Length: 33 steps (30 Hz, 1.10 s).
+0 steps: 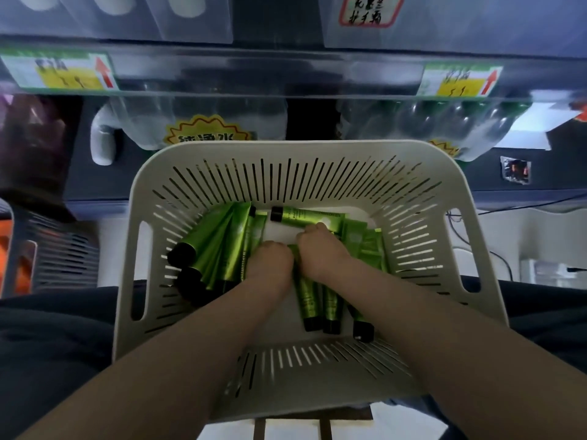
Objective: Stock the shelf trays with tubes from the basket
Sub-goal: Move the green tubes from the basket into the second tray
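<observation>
A white slotted basket (413, 198) rests on my lap and holds several green tubes with black caps. One group of tubes (216, 249) lies fanned at the left. Another tube (305, 215) lies crosswise at the back, and more tubes (317, 300) stand on end under my wrists. My left hand (270, 265) is down in the basket with its fingers curled on the left group of tubes. My right hand (320, 252) is beside it, fingers closed on tubes in the middle. Which tubes each hand grips is partly hidden.
Clear shelf trays (190, 20) sit above a shelf edge with price labels (60, 71). Packs of water bottles (197, 119) stand on the lower shelf behind the basket. A dark slotted crate (63, 258) is at the left. Cables (495, 258) lie at the right.
</observation>
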Available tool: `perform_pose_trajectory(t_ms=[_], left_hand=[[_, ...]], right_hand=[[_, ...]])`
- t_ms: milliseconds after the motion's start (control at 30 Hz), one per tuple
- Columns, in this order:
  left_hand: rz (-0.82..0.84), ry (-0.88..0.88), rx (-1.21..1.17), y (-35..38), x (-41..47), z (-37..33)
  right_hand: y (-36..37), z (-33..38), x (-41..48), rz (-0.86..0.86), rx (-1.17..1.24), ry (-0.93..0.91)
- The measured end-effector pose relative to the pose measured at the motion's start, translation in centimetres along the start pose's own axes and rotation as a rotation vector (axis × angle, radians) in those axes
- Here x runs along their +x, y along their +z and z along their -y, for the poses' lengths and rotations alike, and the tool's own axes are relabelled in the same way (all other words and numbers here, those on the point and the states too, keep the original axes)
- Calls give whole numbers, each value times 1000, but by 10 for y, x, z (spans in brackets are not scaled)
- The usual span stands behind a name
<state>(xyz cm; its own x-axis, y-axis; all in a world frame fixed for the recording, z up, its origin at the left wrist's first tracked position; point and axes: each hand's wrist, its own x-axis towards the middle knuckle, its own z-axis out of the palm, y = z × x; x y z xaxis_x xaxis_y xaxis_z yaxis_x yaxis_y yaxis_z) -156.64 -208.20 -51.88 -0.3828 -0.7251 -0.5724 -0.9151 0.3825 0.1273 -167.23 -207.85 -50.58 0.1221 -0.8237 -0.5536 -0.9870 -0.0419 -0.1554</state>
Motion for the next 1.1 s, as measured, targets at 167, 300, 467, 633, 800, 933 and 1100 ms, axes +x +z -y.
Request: perform_pose_trajectory(t_ms=[167, 300, 467, 633, 800, 933, 1100], left_hand=[[19, -35, -112, 1, 1, 4], [48, -39, -205, -1, -1, 9], [79, -72, -292, -8, -2, 11], [67, -48, -278, -19, -10, 17], [3, -2, -253, -33, -24, 27], [-56, 38, -251, -46, -42, 29], [-91, 84, -216, -65, -68, 24]], right_hand=[[0, -3, 3, -18, 58, -1], [-1, -5, 4, 4, 124, -9], [-10, -7, 1, 61, 284, -21], [-15, -12, -11, 55, 396, -2], [-25, -16, -27, -10, 425, 19], [-37, -19, -45, -57, 462, 38], [-60, -20, -76, -141, 517, 62]])
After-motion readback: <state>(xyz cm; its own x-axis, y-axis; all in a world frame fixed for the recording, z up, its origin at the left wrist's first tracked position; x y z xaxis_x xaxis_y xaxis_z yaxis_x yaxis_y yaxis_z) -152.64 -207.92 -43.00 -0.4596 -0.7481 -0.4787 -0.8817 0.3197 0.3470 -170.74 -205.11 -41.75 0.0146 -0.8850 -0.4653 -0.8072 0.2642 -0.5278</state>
